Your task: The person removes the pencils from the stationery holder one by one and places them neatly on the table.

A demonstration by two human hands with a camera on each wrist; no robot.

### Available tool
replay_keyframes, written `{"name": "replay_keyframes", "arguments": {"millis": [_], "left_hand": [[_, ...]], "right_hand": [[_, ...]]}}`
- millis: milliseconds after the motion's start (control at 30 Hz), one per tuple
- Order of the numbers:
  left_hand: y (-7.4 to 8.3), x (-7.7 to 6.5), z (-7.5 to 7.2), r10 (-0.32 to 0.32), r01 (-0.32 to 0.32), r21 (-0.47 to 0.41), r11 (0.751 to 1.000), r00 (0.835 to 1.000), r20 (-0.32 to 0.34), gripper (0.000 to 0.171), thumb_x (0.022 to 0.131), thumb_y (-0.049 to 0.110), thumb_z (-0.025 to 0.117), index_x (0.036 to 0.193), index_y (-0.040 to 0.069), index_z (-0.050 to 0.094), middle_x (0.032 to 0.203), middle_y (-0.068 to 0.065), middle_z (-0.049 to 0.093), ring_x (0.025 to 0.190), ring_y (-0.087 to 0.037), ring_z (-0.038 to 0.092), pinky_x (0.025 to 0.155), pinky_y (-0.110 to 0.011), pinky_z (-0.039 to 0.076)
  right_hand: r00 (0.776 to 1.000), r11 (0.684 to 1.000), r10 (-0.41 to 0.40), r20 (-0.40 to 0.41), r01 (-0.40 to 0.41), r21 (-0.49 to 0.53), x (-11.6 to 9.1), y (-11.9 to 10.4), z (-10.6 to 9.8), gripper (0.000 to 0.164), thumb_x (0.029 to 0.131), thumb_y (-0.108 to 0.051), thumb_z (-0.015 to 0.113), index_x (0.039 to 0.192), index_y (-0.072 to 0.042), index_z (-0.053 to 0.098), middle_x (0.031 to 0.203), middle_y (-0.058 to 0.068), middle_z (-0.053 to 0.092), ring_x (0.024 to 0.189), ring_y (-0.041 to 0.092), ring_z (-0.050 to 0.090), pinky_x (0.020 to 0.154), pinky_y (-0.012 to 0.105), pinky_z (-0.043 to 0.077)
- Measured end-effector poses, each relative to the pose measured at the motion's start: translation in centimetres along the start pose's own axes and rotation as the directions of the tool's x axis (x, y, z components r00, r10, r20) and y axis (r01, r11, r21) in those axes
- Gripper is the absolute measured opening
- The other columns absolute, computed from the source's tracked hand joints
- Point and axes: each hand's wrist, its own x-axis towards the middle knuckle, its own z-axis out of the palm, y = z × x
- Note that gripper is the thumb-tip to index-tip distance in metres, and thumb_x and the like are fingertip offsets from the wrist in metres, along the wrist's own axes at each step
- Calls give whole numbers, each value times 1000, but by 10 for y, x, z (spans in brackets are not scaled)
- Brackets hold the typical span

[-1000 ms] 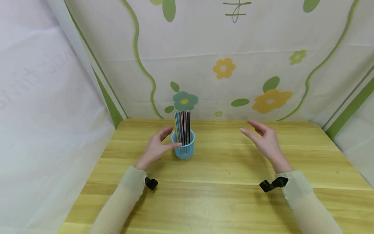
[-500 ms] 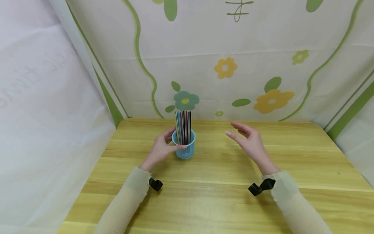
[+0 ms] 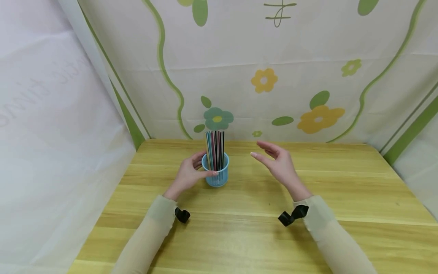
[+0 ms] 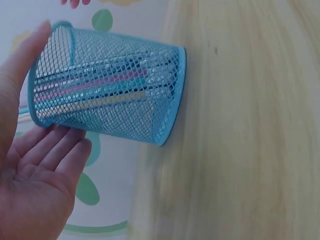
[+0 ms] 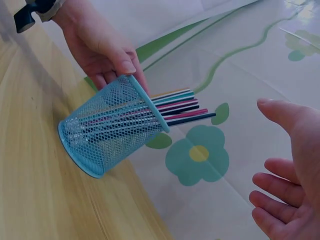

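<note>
A wooden desk, pale yellow with brownish streaks of grain running from side to side, carries a blue mesh cup, which stands upright toward the far edge, left of the middle. The far corners are rounded off, and a small dark speck marks the surface, nearer the front and to the cup's right.

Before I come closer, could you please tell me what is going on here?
A person's left hand holds a blue cup near its top; the cup stands on the table with thin coloured sticks in it. The right hand hovers on the cup's other side, apart from it and holding nothing.
</note>
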Motion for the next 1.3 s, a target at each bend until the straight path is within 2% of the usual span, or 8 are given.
{"name": "replay_keyframes", "arguments": {"millis": [267,433,700,1000,1167,1300], "left_hand": [[-2,1,-1,-2,2,-4,1000,1000,-4,97,74,36,94,153,6,44,146,-11,54,131,-28,53,110,-40,43],[-3,4,-1,0,0,-16,1000,1000,12,95,75,34,94,152,6,44,144,-10,55,131,-25,53,111,-36,41],[-4,10,5,34,-34,-8,999,996,80,98,73,27,96,153,11,41,147,-6,52,134,-24,49,114,-39,37],[-4,11,9,42,-41,-21,999,997,59,93,72,25,96,149,11,45,141,-5,56,129,-22,53,112,-37,40],[-3,14,12,70,-68,-35,997,995,76,97,72,27,97,151,14,44,147,-6,51,134,-25,49,115,-43,35],[-1,15,13,65,-63,-29,998,995,76,93,72,28,97,149,15,47,146,-4,52,134,-23,49,116,-43,35]], "right_hand": [[999,999,-23,24,22,35,2,-1,13,55,93,-29,79,140,-9,61,142,9,58,134,27,50,114,48,37],[1000,999,-17,27,16,38,4,-2,17,56,92,-37,79,138,-10,63,140,6,60,132,24,51,114,48,37],[999,999,3,34,-5,39,3,-4,20,58,91,-41,78,139,-12,63,140,3,60,133,24,51,114,48,37],[999,999,-10,31,9,38,6,-8,22,60,91,-42,79,139,-9,63,138,3,62,130,23,53,112,42,40],[999,999,-23,37,21,39,7,-9,23,59,92,-39,78,139,-7,62,138,3,62,130,22,54,112,41,40],[999,999,-25,40,23,44,8,-10,24,57,92,-38,78,138,-8,63,138,4,62,130,22,54,113,42,40]]}}
